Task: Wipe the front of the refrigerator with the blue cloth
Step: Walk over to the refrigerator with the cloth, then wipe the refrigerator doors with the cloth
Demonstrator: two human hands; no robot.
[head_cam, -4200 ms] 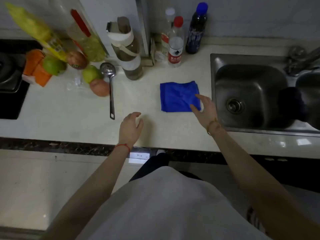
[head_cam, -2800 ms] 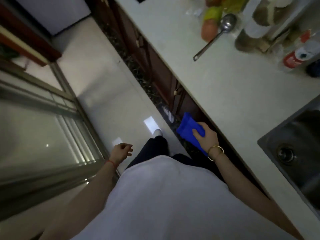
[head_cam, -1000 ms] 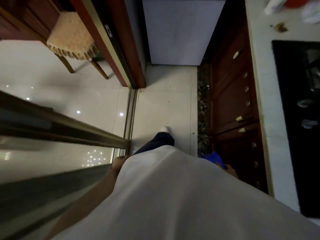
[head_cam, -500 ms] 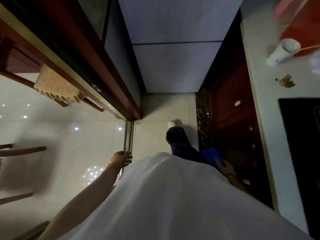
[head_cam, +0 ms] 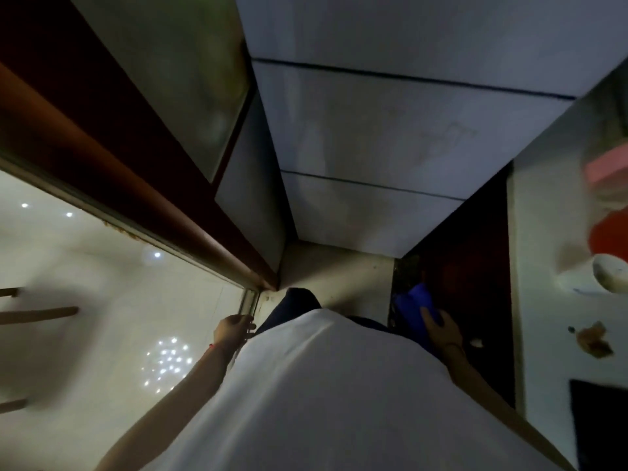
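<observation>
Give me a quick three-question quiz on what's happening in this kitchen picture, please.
1. True or false: the blue cloth is already pressed against the refrigerator.
2. Which hand carries the cloth: A) left hand B) right hand?
3. Fill in: the refrigerator front shows ___ dark horizontal seams.

Key
1. False; the cloth is held low beside the dark cabinet, apart from the refrigerator.
2. B; the left hand holds nothing.
3. Two.
</observation>
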